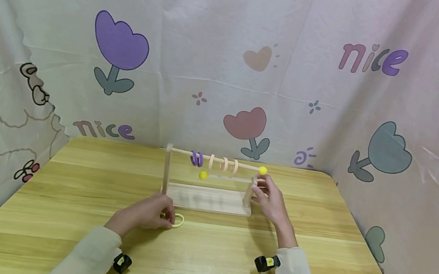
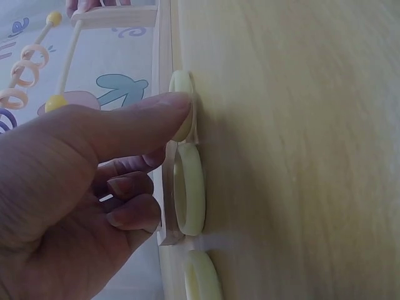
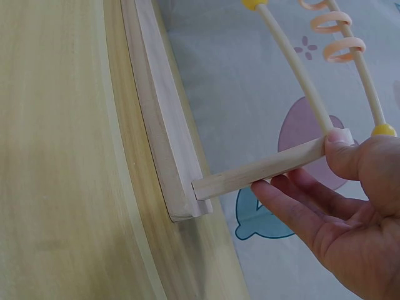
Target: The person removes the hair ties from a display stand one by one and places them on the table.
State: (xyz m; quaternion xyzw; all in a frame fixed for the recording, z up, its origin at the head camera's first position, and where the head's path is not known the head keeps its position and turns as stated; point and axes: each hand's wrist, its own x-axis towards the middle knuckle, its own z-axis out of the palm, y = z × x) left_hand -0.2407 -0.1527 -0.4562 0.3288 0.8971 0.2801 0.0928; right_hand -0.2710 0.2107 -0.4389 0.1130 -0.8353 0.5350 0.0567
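Observation:
My left hand [image 1: 147,212] is low over the table in front of the wooden rack's left end. Its thumb and fingers pinch a pale yellow ring [image 2: 181,81], which the thumb partly covers in the left wrist view. Two more such rings, a middle one [image 2: 197,190] and a lower one [image 2: 209,281], stand out below it there. My right hand [image 1: 271,202] holds the rack's short post [image 3: 262,169] near its top, thumb above and fingers beneath in the right wrist view. A rod tipped with a yellow ball [image 1: 203,175] extends left from this post.
The rack's tall post [image 1: 167,169] rises from the left end of its flat base [image 1: 209,198]. Its upper rod carries purple rings and several peach rings [image 3: 356,42] and ends in a yellow ball [image 1: 263,170]. A printed curtain [image 1: 197,57] hangs behind the wooden table [image 1: 207,269].

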